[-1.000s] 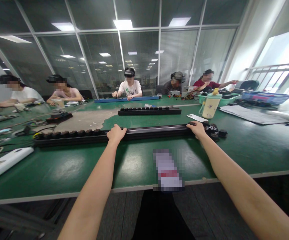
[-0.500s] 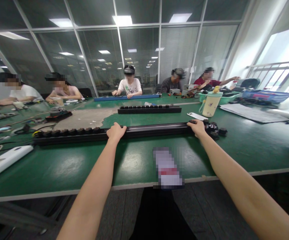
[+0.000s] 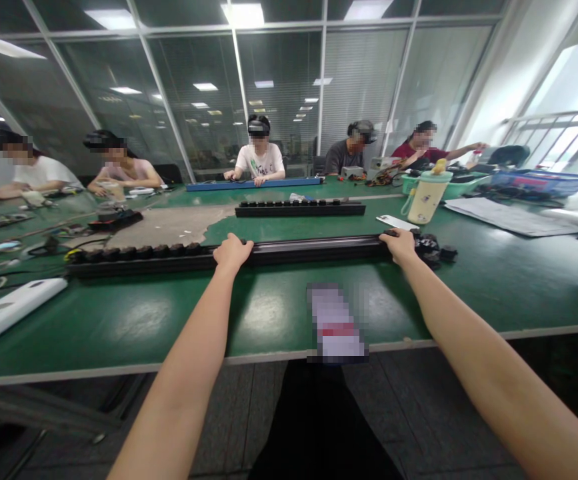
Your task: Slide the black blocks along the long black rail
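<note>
A long black bar (image 3: 313, 250) lies across the green table in front of me, with a row of black knob-like pieces (image 3: 133, 253) along its left part and a bare channel to the right. My left hand (image 3: 233, 253) is closed over the bar near its middle, just past the last piece of the row. Toward the right end, my right hand (image 3: 401, 246) is closed on the bar, with something small and black at its fingertips. What the fingers press underneath is hidden. Several loose black pieces (image 3: 431, 249) sit beside the right hand.
A phone (image 3: 337, 323) lies at the table's front edge, a white one (image 3: 397, 223) behind the bar. Nearby are a yellow cup (image 3: 427, 198), papers (image 3: 513, 217), a white case (image 3: 16, 310) and a shorter black bar (image 3: 301, 209). Several people sit across the table.
The view has tilted down slightly, so the table sits higher in the picture. Both hands stay at about the same places on the bar; the right has shifted slightly rightward.
</note>
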Available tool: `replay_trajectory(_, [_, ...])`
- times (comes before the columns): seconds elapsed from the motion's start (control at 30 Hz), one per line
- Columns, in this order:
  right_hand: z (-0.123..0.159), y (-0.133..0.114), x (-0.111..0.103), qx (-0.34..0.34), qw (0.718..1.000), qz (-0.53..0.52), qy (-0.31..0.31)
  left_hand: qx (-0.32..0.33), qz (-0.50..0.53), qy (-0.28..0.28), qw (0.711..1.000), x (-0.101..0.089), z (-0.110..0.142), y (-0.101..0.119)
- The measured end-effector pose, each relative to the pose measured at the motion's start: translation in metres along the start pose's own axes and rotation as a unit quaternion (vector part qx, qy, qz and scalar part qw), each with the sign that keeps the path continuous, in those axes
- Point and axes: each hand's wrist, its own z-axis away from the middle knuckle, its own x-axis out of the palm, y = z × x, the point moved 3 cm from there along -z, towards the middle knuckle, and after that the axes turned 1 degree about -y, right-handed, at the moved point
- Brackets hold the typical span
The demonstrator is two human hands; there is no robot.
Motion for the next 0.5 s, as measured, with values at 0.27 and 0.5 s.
replay_trajectory(0.27, [0.0034,-0.0061,-0.0040,0.003,1.000,0.011,0.002,0.002,-0.001,0.002,1.000,0.0013,-0.0012,0.0004])
replay_trajectory(0.5, [0.0018,-0.0033,-0.0043,0.008,1.000,0.011,0.007,0.003,0.000,-0.003,1.000,0.0007,-0.0003,0.0006])
